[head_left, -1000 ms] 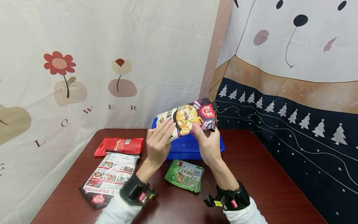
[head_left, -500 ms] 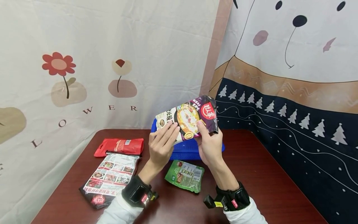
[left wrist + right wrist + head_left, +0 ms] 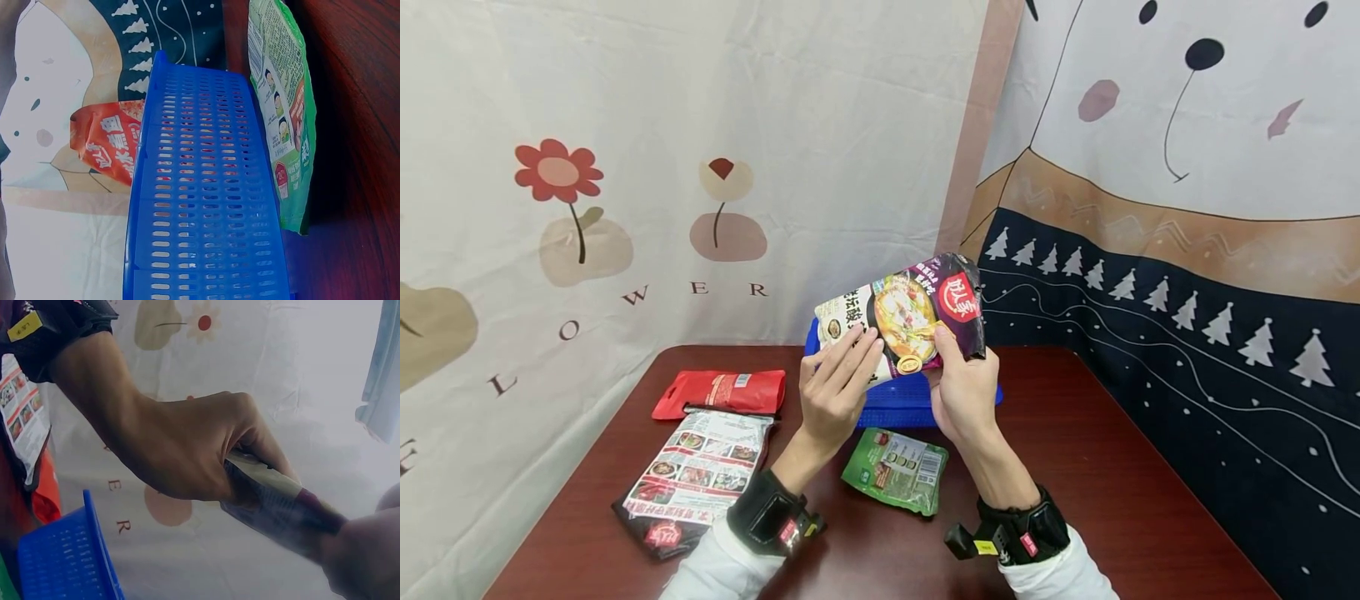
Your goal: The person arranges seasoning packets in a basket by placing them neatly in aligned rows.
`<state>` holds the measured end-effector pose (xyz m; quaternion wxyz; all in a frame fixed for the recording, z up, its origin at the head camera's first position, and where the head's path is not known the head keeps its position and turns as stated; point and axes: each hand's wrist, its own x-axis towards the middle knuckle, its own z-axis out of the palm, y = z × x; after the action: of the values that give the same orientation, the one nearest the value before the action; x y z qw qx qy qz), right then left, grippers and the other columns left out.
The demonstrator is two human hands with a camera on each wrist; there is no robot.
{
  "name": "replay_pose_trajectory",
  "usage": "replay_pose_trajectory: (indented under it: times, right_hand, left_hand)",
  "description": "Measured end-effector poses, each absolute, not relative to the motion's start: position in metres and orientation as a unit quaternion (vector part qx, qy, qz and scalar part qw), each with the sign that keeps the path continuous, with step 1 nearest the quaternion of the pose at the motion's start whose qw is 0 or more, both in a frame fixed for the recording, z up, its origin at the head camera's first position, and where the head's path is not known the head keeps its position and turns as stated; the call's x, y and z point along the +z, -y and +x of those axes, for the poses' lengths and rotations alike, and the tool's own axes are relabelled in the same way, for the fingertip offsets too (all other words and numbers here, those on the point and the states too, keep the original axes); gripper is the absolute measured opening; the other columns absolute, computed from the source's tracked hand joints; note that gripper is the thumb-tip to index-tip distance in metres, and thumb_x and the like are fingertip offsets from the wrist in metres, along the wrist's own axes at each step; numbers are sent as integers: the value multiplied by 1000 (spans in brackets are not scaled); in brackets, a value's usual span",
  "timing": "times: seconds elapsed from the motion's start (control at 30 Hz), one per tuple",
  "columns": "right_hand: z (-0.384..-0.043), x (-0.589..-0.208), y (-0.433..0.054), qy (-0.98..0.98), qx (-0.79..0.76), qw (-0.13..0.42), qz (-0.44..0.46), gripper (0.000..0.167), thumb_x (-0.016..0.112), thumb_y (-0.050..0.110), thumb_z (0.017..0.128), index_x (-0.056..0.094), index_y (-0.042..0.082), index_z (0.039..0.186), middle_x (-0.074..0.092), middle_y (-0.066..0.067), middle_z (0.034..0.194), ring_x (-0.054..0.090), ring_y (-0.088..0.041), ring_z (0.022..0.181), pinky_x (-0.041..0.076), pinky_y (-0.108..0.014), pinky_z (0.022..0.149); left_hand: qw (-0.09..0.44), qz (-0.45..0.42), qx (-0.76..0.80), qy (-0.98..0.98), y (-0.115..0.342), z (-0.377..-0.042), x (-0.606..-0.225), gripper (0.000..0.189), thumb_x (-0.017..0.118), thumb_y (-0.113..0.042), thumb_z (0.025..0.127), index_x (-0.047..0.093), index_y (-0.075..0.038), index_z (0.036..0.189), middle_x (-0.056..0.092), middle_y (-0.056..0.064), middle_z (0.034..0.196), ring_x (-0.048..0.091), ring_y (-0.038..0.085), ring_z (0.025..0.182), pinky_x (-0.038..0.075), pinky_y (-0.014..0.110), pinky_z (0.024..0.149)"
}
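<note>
As I look down over the table (image 3: 1112, 483), a food pouch (image 3: 904, 317) printed with a filled bowl is up off the surface between my two hands, tilted, its dark purple end higher and to the right. Left hand (image 3: 833, 387): fingers together, nearly straight, laid across the pale end; from the right wrist the pouch shows edge-on, clasped in that hand. Right hand (image 3: 966, 387): thumb pressed on the printed face near the purple end, other fingers out of sight behind, gripping it.

Beyond the pouch and partly hidden by it, a blue basket (image 3: 898, 410) stands on the table. Left wrist view: an orange packet (image 3: 106, 140) shows past the basket's rim; reddish patches show through the slots, but I cannot tell whether they belong to it. Just on my side of the basket lies a green packet (image 3: 887, 471). Off left, a red bag (image 3: 722, 392) lies flat; nearer me, a large white packet (image 3: 696, 479) with a dark lower end, its far end meeting the red bag. Behind everything hangs a pale cloth (image 3: 850, 125) printed with flowers.
</note>
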<state>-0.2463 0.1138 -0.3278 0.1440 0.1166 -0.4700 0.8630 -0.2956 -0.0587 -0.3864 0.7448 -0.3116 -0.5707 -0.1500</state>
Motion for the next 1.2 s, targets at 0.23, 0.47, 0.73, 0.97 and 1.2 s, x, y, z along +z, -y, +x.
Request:
replay_pose_trajectory:
  times: [0.23, 0.47, 0.73, 0.97, 1.2]
  right_hand:
    - [-246, -328, -112, 458, 868, 149, 117, 43, 55, 15, 119, 48, 3, 160, 60, -15, 151, 66, -30, 143, 64, -38, 111]
    - [-246, -329, -112, 447, 871, 160, 128, 43, 53, 15, 120, 48, 2, 161, 59, -15, 152, 64, -30, 145, 64, -39, 111]
    - [-249, -328, -114, 444, 868, 179, 134, 42, 53, 14, 120, 49, 3, 160, 59, -15, 152, 64, -30, 144, 63, -40, 113]
    - [-252, -327, -120, 455, 858, 203, 124, 42, 54, 17, 120, 50, 3, 159, 61, -16, 149, 65, -30, 138, 66, -38, 108]
    - [-258, -326, -126, 470, 832, 267, 124, 42, 55, 14, 118, 54, 1, 158, 63, -16, 147, 66, -30, 136, 66, -35, 107]
  left_hand:
    - [743, -312, -148, 573, 59, -295, -387, 33, 69, 8, 99, 86, -4, 124, 87, 15, 123, 85, 32, 111, 51, 43, 89]
    - [721, -325, -154, 593, 60, -298, -388, 36, 73, 0, 97, 83, -4, 131, 85, 15, 131, 82, 35, 119, 47, 47, 93]
    - [672, -347, -192, 626, 61, -300, -390, 68, 82, -47, 92, 75, -1, 141, 76, 19, 148, 71, 46, 137, 41, 62, 113]
    - [618, -338, -255, 663, 65, -301, -391, 79, 56, -66, 104, 69, -2, 149, 67, 22, 159, 60, 53, 148, 33, 72, 127]
    - [501, -284, -358, 735, 84, -303, -386, 95, 40, -79, 107, 55, -1, 160, 52, 23, 173, 43, 52, 163, 19, 80, 136]
